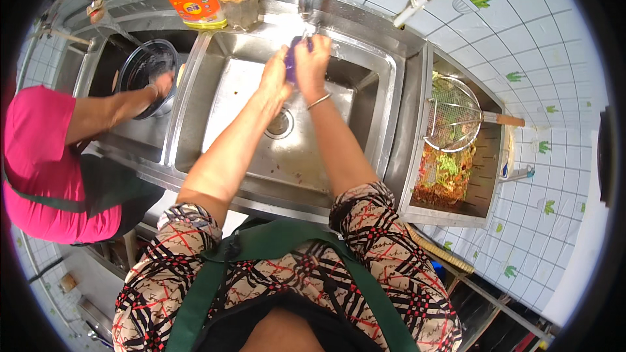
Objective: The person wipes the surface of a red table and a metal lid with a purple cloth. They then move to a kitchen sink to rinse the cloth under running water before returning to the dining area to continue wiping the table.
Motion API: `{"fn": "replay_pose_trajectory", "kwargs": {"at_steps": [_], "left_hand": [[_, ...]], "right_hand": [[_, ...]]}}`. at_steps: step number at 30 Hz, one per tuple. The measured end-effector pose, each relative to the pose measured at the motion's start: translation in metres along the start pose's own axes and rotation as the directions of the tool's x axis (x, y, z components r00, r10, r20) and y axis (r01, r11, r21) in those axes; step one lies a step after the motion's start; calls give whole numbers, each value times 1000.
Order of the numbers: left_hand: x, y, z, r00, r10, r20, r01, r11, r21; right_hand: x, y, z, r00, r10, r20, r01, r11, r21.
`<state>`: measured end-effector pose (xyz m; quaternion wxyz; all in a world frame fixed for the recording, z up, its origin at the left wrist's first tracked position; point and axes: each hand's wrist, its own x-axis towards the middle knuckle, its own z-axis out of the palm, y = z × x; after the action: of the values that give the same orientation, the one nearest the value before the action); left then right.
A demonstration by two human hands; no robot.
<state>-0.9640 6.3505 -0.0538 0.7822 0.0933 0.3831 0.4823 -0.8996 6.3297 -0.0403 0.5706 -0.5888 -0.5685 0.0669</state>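
My left hand [275,74] and my right hand [312,66] are close together under the metal faucet [307,2], at the far side of the stainless steel sink basin [244,107]. Between them both hands grip a purple item [292,61], perhaps an eggplant or a cloth; its exact kind cannot be told. Water seems to run onto it from the faucet. A metal bangle [319,101] circles my right wrist. Below the hands lies the round drain [279,123], with small dark bits scattered on the basin floor.
At left, a co-worker in a pink top [44,156] reaches into a dark bowl [146,78] under running water. A yellow-and-orange detergent jug [195,0] and a container of brown material [239,5] stand behind the sink. Right, a wire strainer [452,115] rests over a bin of food scraps [442,181].
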Motion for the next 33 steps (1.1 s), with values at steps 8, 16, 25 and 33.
{"fn": "replay_pose_trajectory", "kwargs": {"at_steps": [8, 16, 25, 33], "left_hand": [[-1, -3, -3, 1000, 24, -10, -22, 982, 186], [11, 6, -28, 996, -22, 89, 8, 989, 150], [-1, -1, -50, 949, -264, 171, 291, 944, -155], [6, 15, -40, 907, -125, 401, 251, 927, -279]], "right_hand": [[14, 34, 7, 933, 337, 129, -355, 922, 154], [32, 46, 16, 661, 742, 114, -656, 498, 567], [-38, -18, 3, 976, 19, 218, 1, 996, -91], [-39, -8, 30, 968, 168, 185, -178, 983, 39]]}}
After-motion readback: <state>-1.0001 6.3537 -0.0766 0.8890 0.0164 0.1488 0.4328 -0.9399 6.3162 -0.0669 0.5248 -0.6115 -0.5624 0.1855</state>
